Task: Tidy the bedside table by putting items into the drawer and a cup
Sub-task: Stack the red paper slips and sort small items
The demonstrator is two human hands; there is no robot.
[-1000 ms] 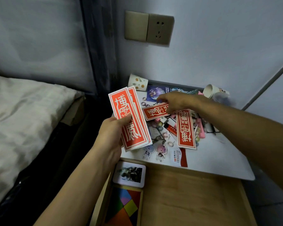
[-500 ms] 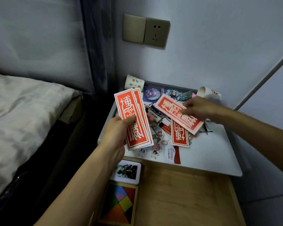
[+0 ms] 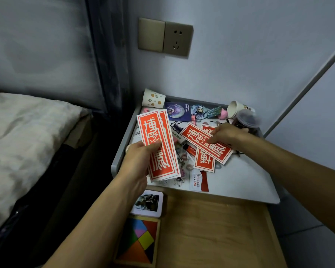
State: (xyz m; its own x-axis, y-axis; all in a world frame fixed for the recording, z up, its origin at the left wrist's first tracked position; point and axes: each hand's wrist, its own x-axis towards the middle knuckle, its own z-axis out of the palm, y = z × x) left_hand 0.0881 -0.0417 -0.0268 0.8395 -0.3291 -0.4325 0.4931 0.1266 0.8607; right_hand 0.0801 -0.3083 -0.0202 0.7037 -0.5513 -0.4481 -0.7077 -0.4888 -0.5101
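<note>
Holding card stack (image 3: 153, 130), left hand (image 3: 137, 161) — right hand (image 3: 226, 134) pinching single card (image 3: 195, 137).

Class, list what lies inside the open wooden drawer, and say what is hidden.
In the drawer, at its left: a white-framed picture card and a coloured tangram puzzle. Its back part is hidden beneath the white tabletop.

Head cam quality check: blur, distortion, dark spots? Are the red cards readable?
Head view: dim, bluish light, no glare; the red cards in the left hand are sharp, print legible; the clear cup at back right of the table looks smeared; the gap beside the bed is near black; wide-angle stretch shows toward the frame edges.
</note>
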